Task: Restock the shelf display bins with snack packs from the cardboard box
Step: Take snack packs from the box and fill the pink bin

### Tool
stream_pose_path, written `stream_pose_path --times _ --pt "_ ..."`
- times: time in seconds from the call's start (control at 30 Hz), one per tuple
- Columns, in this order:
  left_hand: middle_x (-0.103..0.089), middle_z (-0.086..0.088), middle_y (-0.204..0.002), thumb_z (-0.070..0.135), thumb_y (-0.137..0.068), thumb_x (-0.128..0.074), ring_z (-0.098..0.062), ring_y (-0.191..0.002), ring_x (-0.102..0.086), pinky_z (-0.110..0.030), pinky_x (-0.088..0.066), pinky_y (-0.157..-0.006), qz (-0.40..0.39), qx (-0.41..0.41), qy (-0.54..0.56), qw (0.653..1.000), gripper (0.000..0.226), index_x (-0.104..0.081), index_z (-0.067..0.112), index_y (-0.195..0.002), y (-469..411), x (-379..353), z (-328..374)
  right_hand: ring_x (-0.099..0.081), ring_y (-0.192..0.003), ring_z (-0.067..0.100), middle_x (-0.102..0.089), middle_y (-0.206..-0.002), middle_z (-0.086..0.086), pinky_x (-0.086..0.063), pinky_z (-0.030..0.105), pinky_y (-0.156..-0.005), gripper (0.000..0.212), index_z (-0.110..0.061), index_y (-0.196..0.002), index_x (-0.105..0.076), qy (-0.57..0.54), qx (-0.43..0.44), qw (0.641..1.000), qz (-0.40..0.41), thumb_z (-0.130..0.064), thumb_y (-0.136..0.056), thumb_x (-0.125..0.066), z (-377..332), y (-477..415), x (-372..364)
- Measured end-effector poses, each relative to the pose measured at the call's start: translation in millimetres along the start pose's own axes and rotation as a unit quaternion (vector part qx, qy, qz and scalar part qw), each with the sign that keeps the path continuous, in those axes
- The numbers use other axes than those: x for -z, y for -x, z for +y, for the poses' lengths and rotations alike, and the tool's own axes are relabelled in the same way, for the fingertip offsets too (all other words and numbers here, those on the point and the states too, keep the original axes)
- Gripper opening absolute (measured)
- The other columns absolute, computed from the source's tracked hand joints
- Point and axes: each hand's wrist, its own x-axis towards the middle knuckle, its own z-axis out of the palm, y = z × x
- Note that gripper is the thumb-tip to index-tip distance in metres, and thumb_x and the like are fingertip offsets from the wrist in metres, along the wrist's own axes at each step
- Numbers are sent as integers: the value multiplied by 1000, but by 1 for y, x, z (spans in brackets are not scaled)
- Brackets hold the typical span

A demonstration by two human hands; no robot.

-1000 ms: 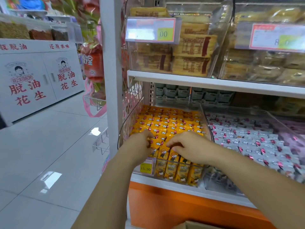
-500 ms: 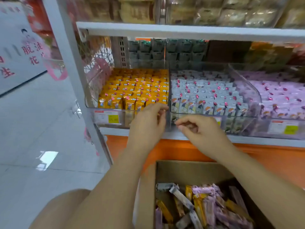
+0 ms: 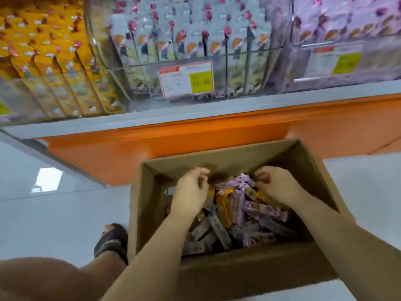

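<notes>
Left hand (image 3: pixel 191 192) and right hand (image 3: pixel 275 185) reach into our cardboard box (image 3: pixel 217 157), fingers curled over the loose snack packs (image 3: pixel 225 205); we cannot tell whether either grips one. On the shelf (image 3: pixel 195 114) above, the display bins (image 3: pixel 238 83) look well filled, yet we judge a good heap is left to shelve.

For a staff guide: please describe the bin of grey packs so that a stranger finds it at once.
Above the orange base panel runs a shelf with three clear bins. Take the middle bin, with a red-framed price label. Its packs are grey; the left neighbour holds yellow packs, the right one purple.
</notes>
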Motion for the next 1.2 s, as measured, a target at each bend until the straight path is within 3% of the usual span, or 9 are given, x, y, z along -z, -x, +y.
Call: stream_pose_path --times 0.13,0.23,0.37,0.43,0.5,0.63,0.83,1.03,1.2 --pt "-66 1 -111 14 -97 -51 -12 -100 -61 -16 -42 -83 -65 23 -39 997 27 -61 19 -121 -9 -37 -18 -61 -103 29 -67 -112 14 -48 33 -84 30 -10 -110 -66 28 -23 997 -69 -33 -91 -59 31 -17 -16" --pt "-67 1 -108 12 -95 -51 -12 -102 -62 -16 -41 -83 -117 6 -68 991 25 -63 18 -117 -13 -64 -27 -58 -93 24 -67 -104 13 -44 29 -76 15 -12 -100 -65 48 -16 990 -135 -23 -93 -57 38 -31 -22" --pt "-62 1 -122 11 -95 -48 -16 -110 -58 -24 -44 -87 -211 -10 -107 971 34 -58 21 -126 -25 -91 -28 -50 -81 22 -49 -72 -1 -39 25 -59 27 -24 -66 -47 78 -5 980 -185 -22 -91 -58 43 -47 -31" --pt "-59 -1 -127 13 -95 -47 -20 -111 -56 -26 -45 -84 -264 -16 -133 955 38 -53 23 -132 -34 -99 -26 -56 -90 27 -59 -88 5 -48 31 -73 13 -19 -83 -54 133 7 972 -193 -29 -91 -54 47 -52 -35" --pt "-58 -4 -128 18 -95 -47 -23 -113 -54 -30 -43 -87 -296 -40 -177 938 37 -52 24 -131 -41 -105 -26 -58 -100 26 -62 -106 6 -51 36 -84 23 -19 -105 -61 187 7 966 -177 -36 -90 -54 50 -53 -37" --pt "-58 -3 -126 29 -97 -40 -26 -119 -46 -38 -33 -98 -267 -98 -333 899 31 -54 26 -125 -47 -107 -28 -59 -100 24 -63 -109 4 -48 31 -81 29 -22 -108 -61 229 -12 959 -168 -43 -88 -58 53 -55 -42" --pt "-62 -3 -112 34 -98 -42 -24 -116 -48 -41 -28 -101 -302 -21 -418 857 25 -60 25 -113 -41 -93 -47 -57 -83 13 -60 -94 -1 -46 23 -65 39 -13 -115 -60 -11 -53 988 -141 -28 -81 -72 53 -58 -46" --pt "-62 5 -122 22 -96 -52 -16 -113 -57 -30 -46 -91 -204 54 -137 968 31 -56 24 -126 -39 -90 -45 -55 -113 19 -60 -126 7 -40 20 -78 48 -8 -127 -56 -73 -39 990 -111 -25 -84 -71 41 -59 -53" --pt "-54 7 -130 23 -97 -53 -9 -107 -51 -23 -42 -84 -277 161 61 945 43 -43 20 -139 -44 -106 -32 -53 -115 26 -52 -133 13 -43 26 -85 59 -9 -138 -40 -29 -63 980 -187 -25 -87 -67 47 -59 -57"
